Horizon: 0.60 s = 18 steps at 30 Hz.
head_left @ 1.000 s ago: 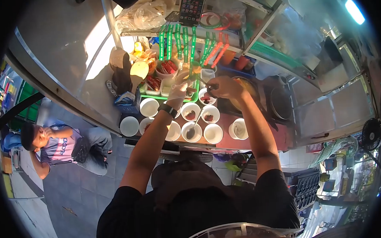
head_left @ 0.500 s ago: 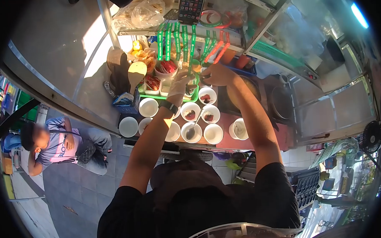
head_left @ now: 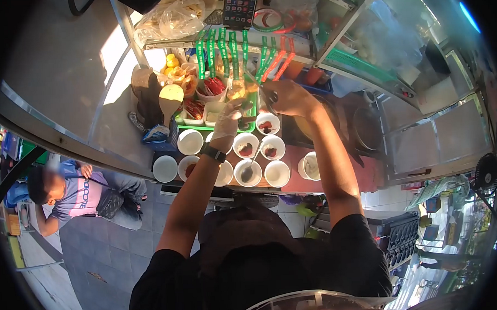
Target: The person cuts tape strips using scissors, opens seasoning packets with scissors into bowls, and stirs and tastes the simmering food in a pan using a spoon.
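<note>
My left hand (head_left: 226, 125), in a thin clear glove with a dark watch at the wrist, is closed above the edge of a green tray (head_left: 253, 102). What its fingers hold, if anything, I cannot make out. My right hand (head_left: 291, 99) is closed around a small dark object with a pale part, too unclear to name. Just below the hands stands a white cup (head_left: 269, 124) with dark red sauce inside. Two more cups, one on the left (head_left: 246, 145) and one on the right (head_left: 272, 148), hold something white with red sauce. A spoon (head_left: 248, 172) rests in another cup.
More white cups (head_left: 277, 173) line the counter's near edge. Containers of red packets (head_left: 211, 87) sit at the back left, beside a wooden paddle (head_left: 171, 97). Green printed strips (head_left: 223, 51) hang from the shelf under a phone (head_left: 240, 8). A seated person (head_left: 83, 190) is at left.
The left hand has drawn back slightly towards me and the right hand has shifted a little to the right. The whole view has shifted slightly.
</note>
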Available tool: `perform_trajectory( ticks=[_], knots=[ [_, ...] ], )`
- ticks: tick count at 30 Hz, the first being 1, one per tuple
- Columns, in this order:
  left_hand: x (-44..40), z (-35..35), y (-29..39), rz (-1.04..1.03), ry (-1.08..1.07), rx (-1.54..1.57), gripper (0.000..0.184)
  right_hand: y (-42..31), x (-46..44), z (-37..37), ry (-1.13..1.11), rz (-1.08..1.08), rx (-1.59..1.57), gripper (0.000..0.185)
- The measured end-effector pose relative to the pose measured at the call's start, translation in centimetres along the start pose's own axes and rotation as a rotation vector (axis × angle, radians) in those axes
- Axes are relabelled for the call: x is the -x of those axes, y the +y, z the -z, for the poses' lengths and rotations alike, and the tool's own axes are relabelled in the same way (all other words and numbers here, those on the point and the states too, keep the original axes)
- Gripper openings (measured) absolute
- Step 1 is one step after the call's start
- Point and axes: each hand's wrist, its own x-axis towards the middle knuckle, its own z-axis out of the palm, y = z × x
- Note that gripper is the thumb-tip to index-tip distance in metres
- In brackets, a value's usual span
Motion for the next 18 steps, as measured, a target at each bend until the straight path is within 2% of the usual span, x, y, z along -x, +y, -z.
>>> perform_trajectory(
  ticks=[1,2,5,7,10,13,14,16,17,18],
  knots=[
    [0.1,-0.2,-0.1,0.000,-0.017,-0.031,0.042,-0.5,-0.2,-0.3,0.107,0.038,-0.065,0.044],
    [0.5,-0.7,0.3,0.004,-0.023,-0.033,0.042,-0.6,-0.6,-0.6,0.136,0.019,-0.074,0.043],
    [0.7,-1.9,1.5,-0.111,-0.099,-0.092,0.044,-1.1,-1.3,-1.5,0.109,-0.016,-0.064,0.041],
    [0.5,-2.6,1.8,-0.134,-0.102,-0.087,0.045,-0.3,-1.8,-2.7,0.162,-0.012,-0.015,0.027],
    [0.1,-2.5,1.5,-0.157,-0.097,-0.092,0.046,-1.5,-2.3,-0.9,0.154,0.020,0.083,0.019],
    [-0.3,-2.0,1.2,-0.896,-0.069,-1.041,0.046,-1.5,-4.4,2.1,0.342,0.105,0.288,0.012],
    [0.1,-2.5,1.9,-1.138,0.012,-1.348,0.047,-1.5,-5.4,3.5,0.418,0.117,0.360,0.008],
    [0.6,-3.8,1.8,-0.286,-0.174,-0.237,0.048,-2.6,-7.5,6.4,0.504,0.109,0.435,0.013],
    [0.0,-4.0,0.9,-0.387,-0.168,-0.214,0.049,-2.3,-8.7,6.9,0.507,0.106,0.434,0.013],
    [0.0,-4.4,1.2,-0.386,-0.171,-0.216,0.049,-2.0,-9.9,7.4,0.517,0.158,0.514,0.013]
  ],
)
